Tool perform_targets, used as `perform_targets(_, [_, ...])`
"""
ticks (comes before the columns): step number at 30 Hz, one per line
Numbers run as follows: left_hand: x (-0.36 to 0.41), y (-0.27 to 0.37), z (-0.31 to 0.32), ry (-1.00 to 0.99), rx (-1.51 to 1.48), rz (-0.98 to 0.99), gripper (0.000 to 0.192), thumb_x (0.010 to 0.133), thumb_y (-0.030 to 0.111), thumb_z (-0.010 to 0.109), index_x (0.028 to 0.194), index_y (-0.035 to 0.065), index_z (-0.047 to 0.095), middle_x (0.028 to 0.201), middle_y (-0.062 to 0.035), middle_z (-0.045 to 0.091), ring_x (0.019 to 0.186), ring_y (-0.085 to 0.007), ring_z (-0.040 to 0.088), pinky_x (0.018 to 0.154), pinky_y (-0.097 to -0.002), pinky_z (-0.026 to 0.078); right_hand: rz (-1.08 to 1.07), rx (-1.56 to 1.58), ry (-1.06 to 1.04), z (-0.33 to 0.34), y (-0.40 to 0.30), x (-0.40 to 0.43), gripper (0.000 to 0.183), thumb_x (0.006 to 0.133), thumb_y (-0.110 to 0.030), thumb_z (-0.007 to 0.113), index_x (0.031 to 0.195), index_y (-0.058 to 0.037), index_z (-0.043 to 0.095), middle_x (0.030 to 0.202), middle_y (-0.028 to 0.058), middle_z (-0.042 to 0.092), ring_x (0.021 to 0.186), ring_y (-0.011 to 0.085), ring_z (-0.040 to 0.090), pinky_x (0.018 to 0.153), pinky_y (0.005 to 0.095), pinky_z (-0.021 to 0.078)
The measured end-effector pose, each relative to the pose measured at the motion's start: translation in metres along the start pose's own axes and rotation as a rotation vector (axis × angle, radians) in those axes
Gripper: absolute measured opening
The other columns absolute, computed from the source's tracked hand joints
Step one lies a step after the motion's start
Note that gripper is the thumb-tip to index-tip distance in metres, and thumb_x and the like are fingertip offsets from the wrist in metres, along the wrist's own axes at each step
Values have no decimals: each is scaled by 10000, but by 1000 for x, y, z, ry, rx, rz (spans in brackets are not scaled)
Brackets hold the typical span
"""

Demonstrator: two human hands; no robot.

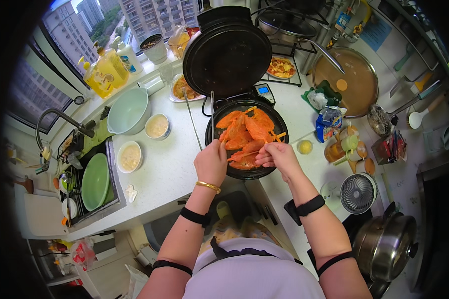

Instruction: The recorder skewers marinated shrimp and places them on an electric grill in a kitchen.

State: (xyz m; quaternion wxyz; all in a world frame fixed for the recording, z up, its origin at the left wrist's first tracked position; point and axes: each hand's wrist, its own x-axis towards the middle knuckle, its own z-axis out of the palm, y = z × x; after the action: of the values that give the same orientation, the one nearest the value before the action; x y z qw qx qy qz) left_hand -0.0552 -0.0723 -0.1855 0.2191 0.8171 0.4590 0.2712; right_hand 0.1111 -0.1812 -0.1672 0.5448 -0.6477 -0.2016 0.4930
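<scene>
Several red-coated skewered meat pieces point(260, 129) lie heaped in the lower pan of an open electric griddle point(256, 175). At the pan's left side, my left hand point(211, 162) has its fingertips closed at the end of one piece. My right hand point(278, 157) pinches what seems to be a thin skewer at the heap's lower right, its other fingers loosely curled. The griddle's black round lid point(228, 56) is raised behind the pan. Metal tongs point(192, 119) rest with their arms spread at the pan's left edge, partly hidden by my left hand.
Left of the griddle are two bowls of pale food point(130, 157), a light green basin point(130, 112) and the sink with a green tub point(95, 182). To the right stand seasoning jars point(350, 144), a small fan point(358, 193) and a steel pot point(389, 246). A lidded pan point(288, 26) sits behind.
</scene>
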Motion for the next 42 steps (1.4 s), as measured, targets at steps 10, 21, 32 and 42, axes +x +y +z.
perform_targets(10, [-8, -22, -25, 137, 159, 240, 133, 890, 169, 540, 795, 81, 569, 773, -38, 640, 652, -248, 578, 630, -318, 430, 2, -106, 102, -57, -2, -12, 258, 929, -219, 467, 885, -15, 619, 765, 84, 671, 642, 148, 651, 559, 223, 457])
perform_targets(21, [-6, -47, -31, 203, 198, 428, 57, 833, 148, 602, 838, 92, 592, 853, 8, 654, 711, -181, 593, 686, -299, 438, -3, -258, 167, -72, 3, -14, 263, 924, -201, 479, 833, -23, 650, 634, 32, 617, 506, 98, 572, 479, 213, 396])
perform_targets(32, [-5, -61, -49, 234, 198, 379, 47, 835, 128, 597, 863, 92, 606, 869, -2, 671, 725, -185, 616, 685, -301, 434, 7, -382, 139, -76, -15, -3, 255, 900, -173, 484, 808, -15, 662, 578, 33, 588, 444, 91, 512, 423, 214, 348])
perform_targets(42, [-9, -64, -56, 244, 202, 356, 62, 847, 155, 599, 856, 94, 600, 863, 15, 668, 713, -168, 614, 678, -283, 433, 163, -343, -5, -73, -25, 14, 262, 905, -189, 482, 802, -27, 660, 574, 18, 587, 441, 81, 503, 430, 217, 336])
